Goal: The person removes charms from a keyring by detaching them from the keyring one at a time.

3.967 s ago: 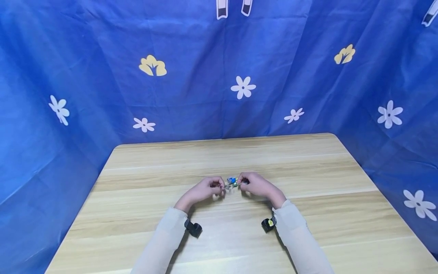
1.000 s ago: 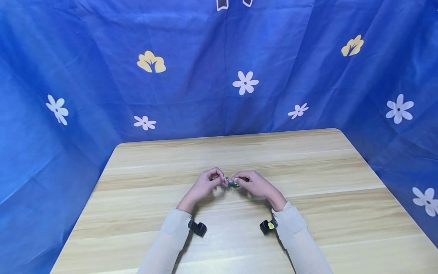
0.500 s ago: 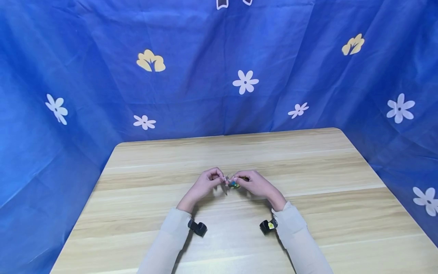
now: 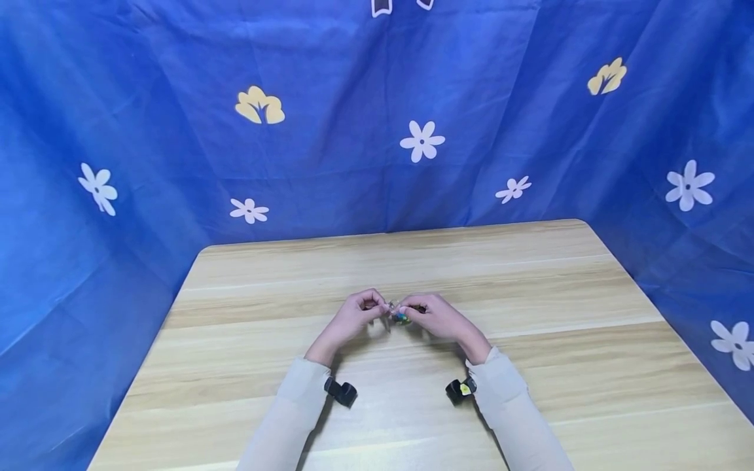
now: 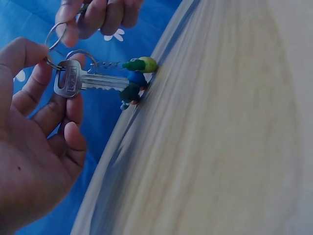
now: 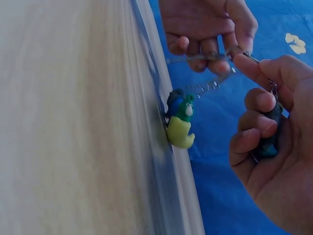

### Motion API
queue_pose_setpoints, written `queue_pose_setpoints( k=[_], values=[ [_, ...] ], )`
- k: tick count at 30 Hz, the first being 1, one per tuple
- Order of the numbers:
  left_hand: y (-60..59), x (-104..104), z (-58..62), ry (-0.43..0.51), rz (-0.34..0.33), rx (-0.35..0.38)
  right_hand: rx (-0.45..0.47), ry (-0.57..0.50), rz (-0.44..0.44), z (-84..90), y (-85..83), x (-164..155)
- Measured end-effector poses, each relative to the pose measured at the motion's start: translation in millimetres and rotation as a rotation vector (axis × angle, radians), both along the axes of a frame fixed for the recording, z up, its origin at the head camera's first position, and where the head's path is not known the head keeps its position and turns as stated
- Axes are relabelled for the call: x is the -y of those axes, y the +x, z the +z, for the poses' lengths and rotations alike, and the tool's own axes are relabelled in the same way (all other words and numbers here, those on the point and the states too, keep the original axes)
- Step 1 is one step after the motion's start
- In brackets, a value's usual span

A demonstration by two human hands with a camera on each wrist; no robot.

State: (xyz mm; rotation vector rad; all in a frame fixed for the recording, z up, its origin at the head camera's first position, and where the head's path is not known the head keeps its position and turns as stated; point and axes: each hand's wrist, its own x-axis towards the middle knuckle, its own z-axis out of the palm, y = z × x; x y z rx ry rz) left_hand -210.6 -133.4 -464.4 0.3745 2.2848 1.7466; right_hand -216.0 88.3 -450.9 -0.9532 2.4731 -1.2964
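Your hands meet over the middle of the desk, working a key and a ring. Your left hand pinches the key's head between thumb and fingers, blade pointing away. A small ring through that head carries a short chain to a green, blue and yellow charm, which hangs against the desk edge. Your right hand pinches the larger ring between thumb and forefinger, just above the key's head, and curls its other fingers round a dark fob.

Judging by this, you are at the threading step: key and ring touch, though whether they are already linked I cannot tell. The next move likely calls for prising the ring's coil apart while holding the key steady.
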Motion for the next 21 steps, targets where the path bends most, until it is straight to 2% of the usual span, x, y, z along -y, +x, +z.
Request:
queue_pose_setpoints(
  k=[2, 5, 9, 12, 21],
  values=[
    [0.8, 0, 2.2, -0.007, -0.003, 0.004, 0.0, -0.001, 0.01, 0.8, 0.9, 1],
    [8.2, -1, 14.9, -0.003, -0.015, -0.005, 0.014, -0.003, 0.018, 0.0, 1.4, 2],
    [8.1, -1, 12.7, 0.007, -0.034, -0.031, 0.034, -0.005, 0.002, -3.0, -0.5, 1],
    [2.1, 0, -0.1, 0.005, -0.041, -0.023, 0.041, -0.004, -0.008, -3.4, -1.3, 0],
    [1.7, 1, 2.6, 0.052, -0.033, -0.001, 0.038, -0.009, -0.012, 1.6, 0.5, 0]
  ],
)
